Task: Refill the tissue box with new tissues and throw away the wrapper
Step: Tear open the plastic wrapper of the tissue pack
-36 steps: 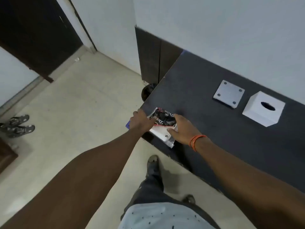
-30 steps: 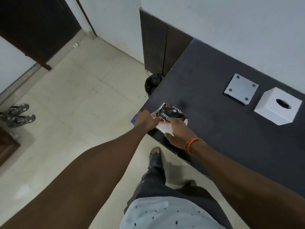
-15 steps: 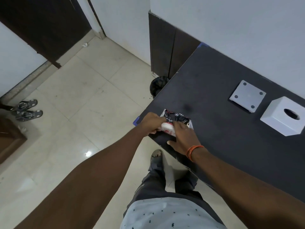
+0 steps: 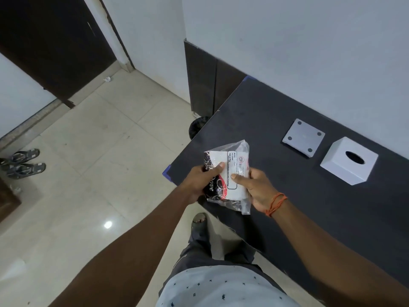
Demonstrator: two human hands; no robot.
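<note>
A pack of tissues [image 4: 230, 165] in clear plastic wrapper with black, red and white print is held up above the near left corner of the dark table [image 4: 276, 173]. My left hand [image 4: 199, 180] grips its left side, thumb on top. My right hand [image 4: 256, 187], with an orange thread at the wrist, grips its right side. The white cube tissue box [image 4: 347, 161] with an oval slot stands on the table at the right. Its flat grey base plate [image 4: 303, 137] lies beside it, to the left.
A black waste bin [image 4: 198, 127] stands on the floor by the table's left edge, partly hidden by the tabletop. A dark cabinet [image 4: 205, 78] stands against the wall behind it. A pair of sandals [image 4: 22, 162] lies on the tiled floor at far left. A dark door [image 4: 51, 45] is at upper left.
Both hands have lifted the tissue pack off the table's corner and turned it, so its printed label side now faces up.
</note>
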